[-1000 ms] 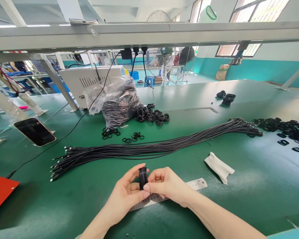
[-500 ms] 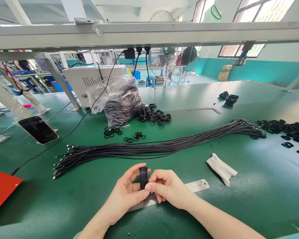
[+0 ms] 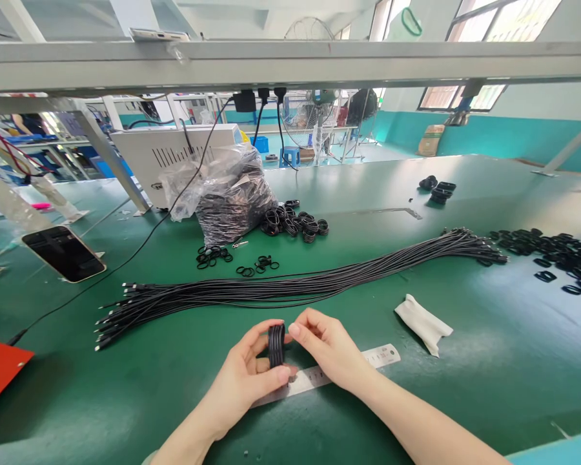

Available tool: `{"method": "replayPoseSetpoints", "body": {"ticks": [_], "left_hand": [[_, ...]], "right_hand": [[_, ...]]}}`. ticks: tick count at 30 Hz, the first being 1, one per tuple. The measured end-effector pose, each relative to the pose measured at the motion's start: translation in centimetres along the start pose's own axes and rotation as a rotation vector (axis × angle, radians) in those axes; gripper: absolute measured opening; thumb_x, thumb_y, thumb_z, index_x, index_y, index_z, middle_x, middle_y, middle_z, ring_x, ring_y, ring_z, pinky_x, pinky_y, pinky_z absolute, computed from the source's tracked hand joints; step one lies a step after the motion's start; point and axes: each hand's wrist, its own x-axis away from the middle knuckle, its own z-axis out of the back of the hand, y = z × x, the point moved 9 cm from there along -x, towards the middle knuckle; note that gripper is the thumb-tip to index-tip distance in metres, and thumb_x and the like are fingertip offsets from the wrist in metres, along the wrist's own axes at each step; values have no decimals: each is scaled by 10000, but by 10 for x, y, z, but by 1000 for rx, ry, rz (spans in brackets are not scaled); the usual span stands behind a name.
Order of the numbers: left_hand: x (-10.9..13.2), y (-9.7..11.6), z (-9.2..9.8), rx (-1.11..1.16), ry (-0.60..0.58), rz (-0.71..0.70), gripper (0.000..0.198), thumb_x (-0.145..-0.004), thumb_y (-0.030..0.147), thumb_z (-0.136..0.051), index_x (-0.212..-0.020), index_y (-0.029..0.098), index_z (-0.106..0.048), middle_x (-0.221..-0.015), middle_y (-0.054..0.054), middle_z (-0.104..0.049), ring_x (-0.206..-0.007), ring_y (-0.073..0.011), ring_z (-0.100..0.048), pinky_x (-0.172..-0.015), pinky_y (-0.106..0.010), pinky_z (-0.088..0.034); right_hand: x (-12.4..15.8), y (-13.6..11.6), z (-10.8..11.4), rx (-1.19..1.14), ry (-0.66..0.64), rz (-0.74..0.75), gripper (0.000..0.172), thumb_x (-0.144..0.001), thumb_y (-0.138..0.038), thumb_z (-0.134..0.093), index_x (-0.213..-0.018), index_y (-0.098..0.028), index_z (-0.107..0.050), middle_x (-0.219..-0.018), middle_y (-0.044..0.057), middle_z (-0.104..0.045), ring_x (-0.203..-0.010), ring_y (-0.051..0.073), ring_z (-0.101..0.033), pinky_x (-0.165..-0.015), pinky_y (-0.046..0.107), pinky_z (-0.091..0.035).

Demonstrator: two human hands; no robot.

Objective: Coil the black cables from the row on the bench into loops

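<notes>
My left hand (image 3: 235,378) is closed around a small coil of black cable (image 3: 276,346), its loops stacked side by side and held upright between thumb and fingers. Just right of the coil, my right hand (image 3: 336,352) makes a pinch with thumb and forefinger near the coil's upper edge. What lies in that pinch, if anything, is too small to make out. Beneath both hands a steel ruler (image 3: 383,356) lies on the green table, partly covered. Beyond them stretches a long bundle of black cables (image 3: 290,292) with metal-tipped ends.
Black rings (image 3: 214,255) and coiled cables (image 3: 295,223) lie by a plastic bag (image 3: 232,206). Black oval pieces (image 3: 561,252) are spread at right. A white cloth-like piece (image 3: 423,325), a phone (image 3: 64,253) and an orange box (image 3: 0,371) also rest here. A metal beam (image 3: 290,64) crosses above.
My right hand has moved up from the coil's lower edge to near its top, slightly apart from it. My left hand still holds the coil. The whole view has shifted slightly.
</notes>
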Motion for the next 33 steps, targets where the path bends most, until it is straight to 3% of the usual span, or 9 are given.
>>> {"method": "replayPoseSetpoints", "body": {"ticks": [3,6,13,18,21,24,26,30,33], "left_hand": [[1,4,1,63,-24,0,681,-662,251,-830,-1265,255,-513,-1215,-144,-630,-856,-243,-710,-808,-382,-569],[2,3,-4,122,-84,7,728,-638,221,-843,-1279,258,-500,-1194,-141,-635,-912,-281,-706,-828,-414,-566],[7,3,-12,170,-157,40,699,-696,207,-806,-1303,292,-469,-1199,-114,-627,-1022,-301,-671,-874,-442,-548],[6,5,-8,146,-158,40,425,-831,350,-678,-1222,237,-555,-1156,-115,-636,-997,-250,-668,-862,-373,-545],[3,10,7,43,-15,-76,536,-678,315,-814,-1168,247,-606,-1142,-69,-624,-974,-219,-651,-877,-324,-531],[5,20,24,-124,209,-235,690,-574,264,-867,-1204,285,-584,-1089,-29,-649,-1000,-201,-635,-890,-271,-502],[7,23,27,-190,278,-277,748,-561,278,-866,-1236,294,-544,-1079,-25,-671,-1021,-208,-637,-901,-277,-492],[7,21,24,-218,285,-247,732,-538,303,-867,-1189,256,-537,-1055,-51,-707,-985,-233,-660,-891,-327,-501],[7,18,23,-210,284,-213,695,-523,315,-868,-1136,225,-555,-1027,-79,-727,-949,-250,-674,-861,-346,-511]], "right_hand": [[4,-20,1,209,-25,216,830,-570,-508,-846,-1274,-257,-487,-1327,100,-488,-1199,278,-453,-969,392,-398],[11,-30,-19,361,-118,431,1111,-592,-411,-856,-1487,-283,-209,-1527,125,-287,-1391,310,-267,-1105,473,-252],[12,-29,-37,524,-23,553,835,-641,-226,-755,-1390,-269,-389,-1469,113,-415,-1342,281,-389,-1131,479,-193],[14,-25,-32,253,-112,355,1033,-626,-498,-820,-1470,-297,-261,-1519,122,-301,-1388,306,-285,-1097,467,-283],[9,-9,-14,38,-38,139,716,-822,-652,-560,-1398,-271,-370,-1392,115,-444,-1294,265,-409,-1040,424,-359],[3,4,0,-56,66,-1,521,-947,-635,-278,-1047,-216,-572,-937,55,-614,-889,203,-592,-866,378,-449],[1,5,-1,-100,47,-7,495,-942,-629,-320,-974,-210,-581,-850,31,-595,-772,179,-571,-790,351,-461],[3,-10,-7,-128,0,107,431,-845,-526,-618,-1175,-250,-594,-1082,56,-612,-949,199,-568,-893,357,-444],[5,-15,-6,-69,17,141,356,-796,-401,-709,-1119,-258,-660,-1052,47,-635,-980,209,-580,-918,359,-439]]}}
